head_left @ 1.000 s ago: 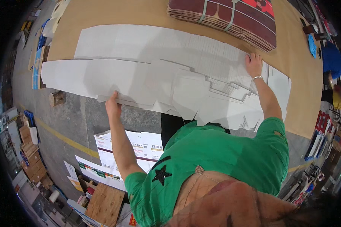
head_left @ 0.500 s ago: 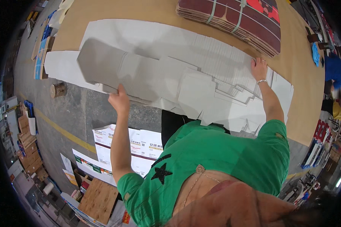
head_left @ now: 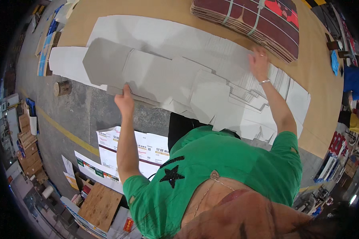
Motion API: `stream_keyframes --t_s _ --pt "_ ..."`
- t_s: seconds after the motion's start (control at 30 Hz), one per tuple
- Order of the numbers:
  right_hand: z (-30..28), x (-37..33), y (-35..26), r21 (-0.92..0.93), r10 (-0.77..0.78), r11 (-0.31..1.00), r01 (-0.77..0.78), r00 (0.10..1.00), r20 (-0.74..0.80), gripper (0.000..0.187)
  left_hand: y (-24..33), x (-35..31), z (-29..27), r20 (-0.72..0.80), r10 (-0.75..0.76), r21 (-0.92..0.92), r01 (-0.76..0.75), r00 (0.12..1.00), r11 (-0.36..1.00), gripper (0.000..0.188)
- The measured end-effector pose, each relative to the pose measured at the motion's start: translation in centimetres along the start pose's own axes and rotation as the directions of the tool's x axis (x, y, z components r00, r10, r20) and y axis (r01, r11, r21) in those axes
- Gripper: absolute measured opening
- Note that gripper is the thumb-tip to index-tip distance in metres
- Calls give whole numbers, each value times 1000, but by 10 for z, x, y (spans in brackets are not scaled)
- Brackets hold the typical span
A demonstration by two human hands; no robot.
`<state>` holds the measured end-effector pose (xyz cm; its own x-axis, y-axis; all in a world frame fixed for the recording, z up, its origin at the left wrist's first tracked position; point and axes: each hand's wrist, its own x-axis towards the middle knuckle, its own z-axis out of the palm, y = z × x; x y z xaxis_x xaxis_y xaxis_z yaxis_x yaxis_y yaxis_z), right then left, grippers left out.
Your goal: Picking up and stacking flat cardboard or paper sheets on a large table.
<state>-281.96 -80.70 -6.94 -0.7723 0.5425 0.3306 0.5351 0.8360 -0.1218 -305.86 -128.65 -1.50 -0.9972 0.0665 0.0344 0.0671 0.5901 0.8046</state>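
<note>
1. The hands are both at the pale cardboard pile: the left hand [head_left: 125, 101] is closed at the near edge, thumb on top and fingers curled below, pinching the grey cardboard sheets [head_left: 155, 71].
2. The right hand [head_left: 260, 65] is over the far edge, toward the right end, its fingers loosely spread and a little blurred. It grips nothing that I can see, and I can't tell whether the fingertips touch the cardboard.
3. The grey sheets lie on top of white cardboard sheets [head_left: 147, 30], spread across the counter [head_left: 321, 91] right in front of the person, the near edge reaching the green shirt [head_left: 235, 159].
4. They look flat, matt and plain. The left end is cut with slanting corners, a crease line crosses just right of it, and the right part breaks into stepped cut-outs. Notched flaps point toward the person.
5. Near the right hand, the white layers are staggered, their edges showing as many thin, close lines.
6. Beyond the pile, just past the right hand, sits a strapped bundle of maroon cardboard [head_left: 281, 34].
7. A short log [head_left: 62, 88] stands on the concrete floor at the left.
</note>
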Motion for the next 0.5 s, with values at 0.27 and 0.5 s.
stream_keyframes --t_s 0.27,0.5 --pt "7 -11 -72 -4 -81 996 84 976 203 50 24 -14 3 33 -140 51 139 990 989 33" --pt "12 -9 -78 -23 -117 992 125 967 224 51 -20 10 1 201 -537 -588 540 819 602 27"
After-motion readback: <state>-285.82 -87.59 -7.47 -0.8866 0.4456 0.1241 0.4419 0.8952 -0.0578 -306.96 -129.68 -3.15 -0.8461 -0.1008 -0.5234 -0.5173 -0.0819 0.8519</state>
